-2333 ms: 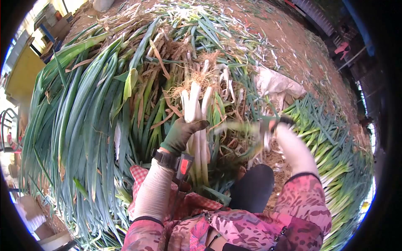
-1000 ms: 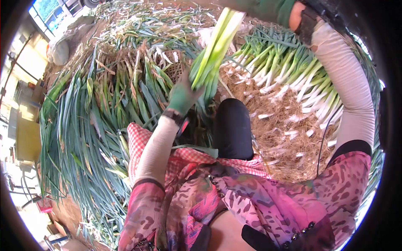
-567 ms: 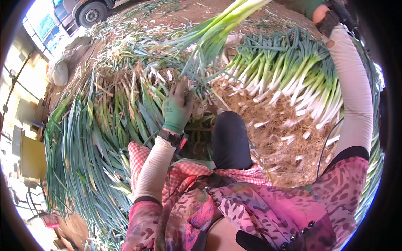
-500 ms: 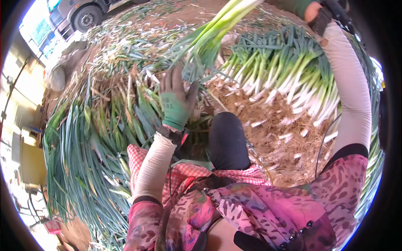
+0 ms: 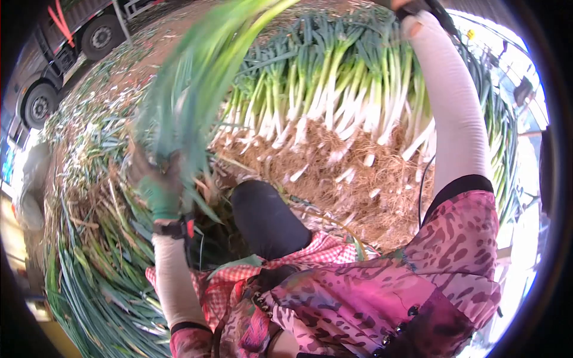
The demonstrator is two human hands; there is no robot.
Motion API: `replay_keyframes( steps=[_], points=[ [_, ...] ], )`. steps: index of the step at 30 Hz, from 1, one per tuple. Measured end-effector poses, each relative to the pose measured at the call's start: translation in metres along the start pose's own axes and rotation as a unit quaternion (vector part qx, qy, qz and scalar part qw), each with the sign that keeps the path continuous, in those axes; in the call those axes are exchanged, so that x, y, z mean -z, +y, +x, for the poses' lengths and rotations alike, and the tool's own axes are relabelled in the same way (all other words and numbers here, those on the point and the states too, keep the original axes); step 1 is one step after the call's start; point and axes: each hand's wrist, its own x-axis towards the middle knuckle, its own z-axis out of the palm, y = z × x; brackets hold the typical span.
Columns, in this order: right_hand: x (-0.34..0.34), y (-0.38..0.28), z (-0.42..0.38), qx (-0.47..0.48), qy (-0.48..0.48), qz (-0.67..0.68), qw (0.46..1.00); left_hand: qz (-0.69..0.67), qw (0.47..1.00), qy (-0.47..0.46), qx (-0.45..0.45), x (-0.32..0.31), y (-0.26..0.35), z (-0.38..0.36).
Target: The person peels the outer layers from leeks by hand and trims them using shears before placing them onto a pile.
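Observation:
A bunch of green onions point(image 5: 230, 53) slants across the top of the view, its leaves smeared by motion and its white ends cut off by the top edge. My left hand point(image 5: 158, 188), in a green glove with dark fingers, is at the hanging leaf tips. Its thumb and fingers look apart, partly behind the blurred leaves. At the top edge only a sliver of my right hand point(image 5: 391, 3) shows, and its fingers are out of view. Beyond my knee lies a row of trimmed green onions point(image 5: 328, 83), white ends and roots toward me.
A heap of untrimmed green onions point(image 5: 101, 286) lies at my left. Brown roots point(image 5: 352, 191) cover the ground before the trimmed row. Leaf scraps point(image 5: 83, 128) litter the ground farther left. My bent knee point(image 5: 262, 215) is in the middle. A truck wheel point(image 5: 101, 37) stands at the back left.
The view has swung to the right. The bunch has moved left and nearer, its leaves now sweeping over my left hand. My right hand has slipped mostly past the top edge.

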Motion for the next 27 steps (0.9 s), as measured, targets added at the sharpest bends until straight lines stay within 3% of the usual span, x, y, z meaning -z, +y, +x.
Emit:
replay_keyframes(
  steps=[1,3,4,5,6,7,9,10,11,12,13,14,16,18,20,22,23,24,25,26,27],
  points=[
    [0.010,0.033,-0.035,-0.165,-0.088,-0.016,0.982,0.018,0.999,-0.017,0.023,0.006,-0.007,0.000],
    [0.044,0.053,-0.107,-0.243,-0.038,0.035,0.969,-0.028,0.996,-0.049,0.074,0.005,-0.039,-0.009],
    [0.059,0.055,-0.133,-0.281,-0.037,-0.019,0.959,0.004,0.995,-0.059,0.080,-0.004,-0.067,-0.021],
    [0.061,0.091,-0.188,-0.414,-0.078,-0.015,0.907,-0.046,0.988,-0.100,0.112,0.001,-0.073,-0.026],
    [0.063,0.126,-0.243,-0.537,-0.126,-0.020,0.834,0.000,0.988,-0.112,0.108,0.001,-0.083,-0.035],
    [0.060,0.157,-0.308,-0.596,-0.106,0.079,0.792,0.022,0.988,-0.117,0.099,-0.006,-0.102,-0.050],
    [0.075,0.095,-0.344,-0.629,-0.134,0.014,0.766,0.036,0.965,-0.207,0.160,-0.021,-0.131,-0.074],
    [0.055,0.122,-0.415,-0.593,-0.205,-0.070,0.776,0.009,0.972,-0.193,0.132,-0.035,-0.150,-0.095],
    [0.050,0.089,-0.412,-0.680,-0.276,-0.057,0.677,0.041,0.942,-0.262,0.204,-0.037,-0.145,-0.101],
    [0.012,0.093,-0.479,-0.704,-0.225,-0.136,0.659,0.122,0.934,-0.287,0.173,-0.048,-0.146,-0.117],
    [0.000,0.085,-0.511,-0.765,-0.230,-0.108,0.592,0.079,0.929,-0.307,0.190,-0.059,-0.147,-0.128],
    [-0.001,0.057,-0.492,-0.747,-0.190,-0.096,0.630,0.038,0.927,-0.324,0.184,-0.069,-0.144,-0.139],
    [0.001,0.069,-0.476,-0.508,-0.506,-0.159,0.679,-0.044,0.918,-0.355,0.172,-0.085,-0.131,-0.159],
    [0.007,0.091,-0.509,-0.581,-0.435,-0.044,0.687,-0.102,0.909,-0.369,0.166,-0.096,-0.127,-0.184],
    [0.002,0.072,-0.491,-0.795,-0.175,-0.055,0.578,-0.167,0.892,-0.385,0.165,-0.099,-0.123,-0.199],
    [0.010,0.073,-0.492,-0.772,-0.195,0.035,0.604,-0.233,0.864,-0.411,0.175,-0.092,-0.115,-0.210],
    [0.019,0.066,-0.496,-0.712,-0.137,0.095,0.682,-0.186,0.883,-0.424,0.073,-0.102,-0.131,-0.227],
    [0.016,0.089,-0.531,-0.674,-0.149,0.125,0.712,-0.133,0.889,-0.437,-0.027,-0.119,-0.163,-0.254],
    [0.032,0.068,-0.493,-0.690,-0.146,0.139,0.695,-0.113,0.879,-0.463,-0.012,-0.104,-0.161,-0.258],
    [0.024,0.083,-0.507,-0.670,-0.146,0.096,0.722,-0.091,0.868,-0.489,0.002,-0.087,-0.156,-0.260],
    [0.041,0.028,-0.419,-0.676,-0.216,-0.203,0.674,-0.101,0.840,-0.516,0.134,-0.060,-0.115,-0.237]
  ],
)
